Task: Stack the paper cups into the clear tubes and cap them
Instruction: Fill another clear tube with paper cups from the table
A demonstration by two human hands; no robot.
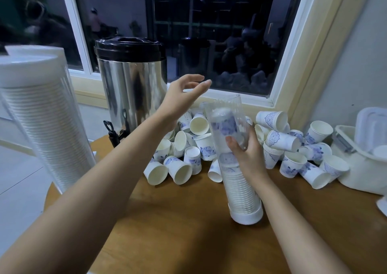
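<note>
the near half of the wooden table [178,238] is bare on either side of the clear tube [240,192], which stands tilted mid-table in the grip of the right hand [248,154]. behind it a pile of paper cups [188,148] fills the back of the table below the window. capped tubes [39,114] block the left, a steel urn [132,85] the back left, a white tub [356,175] the right. the tube's mouth is uncovered; the left hand [182,95] hangs open above the pile.
</note>
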